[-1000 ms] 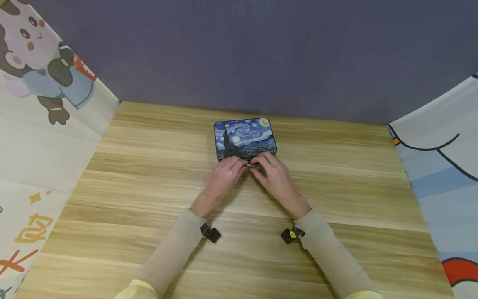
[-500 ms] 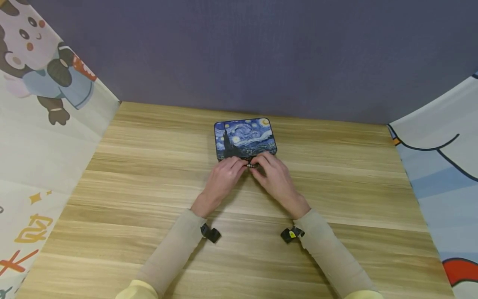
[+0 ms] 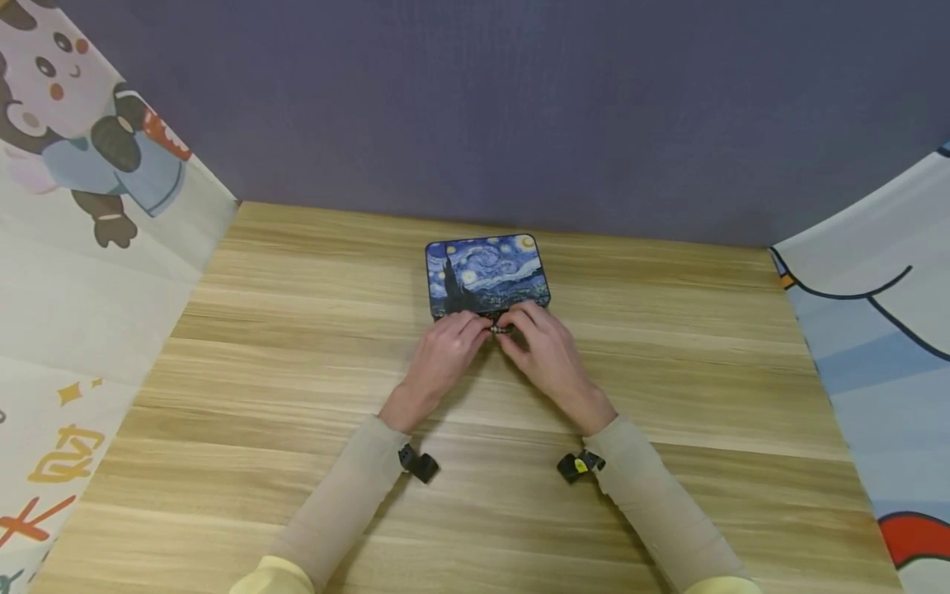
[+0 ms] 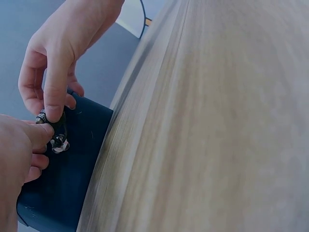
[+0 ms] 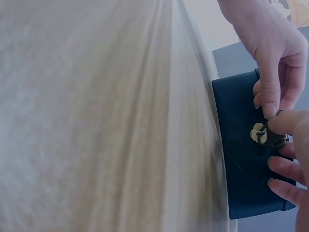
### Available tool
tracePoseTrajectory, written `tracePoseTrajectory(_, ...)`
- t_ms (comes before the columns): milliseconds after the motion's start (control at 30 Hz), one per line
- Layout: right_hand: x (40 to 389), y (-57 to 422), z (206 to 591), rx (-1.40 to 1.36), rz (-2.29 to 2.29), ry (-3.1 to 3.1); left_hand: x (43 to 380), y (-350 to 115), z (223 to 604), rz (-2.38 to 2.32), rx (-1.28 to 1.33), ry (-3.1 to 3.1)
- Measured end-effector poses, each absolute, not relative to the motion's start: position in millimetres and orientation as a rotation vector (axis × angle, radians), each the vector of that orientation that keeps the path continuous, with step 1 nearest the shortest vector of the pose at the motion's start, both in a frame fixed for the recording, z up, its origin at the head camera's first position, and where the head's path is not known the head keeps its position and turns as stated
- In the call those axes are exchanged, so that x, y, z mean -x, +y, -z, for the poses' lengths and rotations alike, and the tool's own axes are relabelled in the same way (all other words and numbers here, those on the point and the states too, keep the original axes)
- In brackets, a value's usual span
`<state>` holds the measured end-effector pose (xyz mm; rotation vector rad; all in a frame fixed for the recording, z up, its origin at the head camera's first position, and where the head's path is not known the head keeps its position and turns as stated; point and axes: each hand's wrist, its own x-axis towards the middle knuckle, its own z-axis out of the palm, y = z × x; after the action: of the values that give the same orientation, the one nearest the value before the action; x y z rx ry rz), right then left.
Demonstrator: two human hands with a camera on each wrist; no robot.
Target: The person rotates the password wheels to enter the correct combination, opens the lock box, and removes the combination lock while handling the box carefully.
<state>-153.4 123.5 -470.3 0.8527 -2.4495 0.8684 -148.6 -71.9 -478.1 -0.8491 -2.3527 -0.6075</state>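
A dark box [image 3: 486,272] with a swirling night-sky painting on its lid stands near the back of the table. At its front hangs a small padlock [image 5: 275,139] from a metal hasp [image 5: 257,132]; in the head view only a bit of metal shows between the fingertips. My left hand [image 3: 444,342] pinches the padlock from the left, its thumb [image 4: 41,131] against the body. From the other side my right hand [image 3: 545,346] holds it between thumb and forefinger. The fingers hide much of the padlock. The lid is down.
The wooden table [image 3: 490,511] spreads around the box. Behind it rises a grey-blue wall [image 3: 505,115]. Printed cloth panels border the left [image 3: 89,313] and the right [image 3: 883,363]. Each forearm carries a small black camera near the wrist.
Both hands stay at the padlock in nearly the same pose. The box has not moved.
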Motion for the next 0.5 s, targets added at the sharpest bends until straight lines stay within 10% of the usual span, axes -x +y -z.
tracePoseTrajectory(500,153.2,123.2,470.3,-0.837,-0.864,-2.484,149.4,-72.0,478.6,0.593,0.855,-2.352)
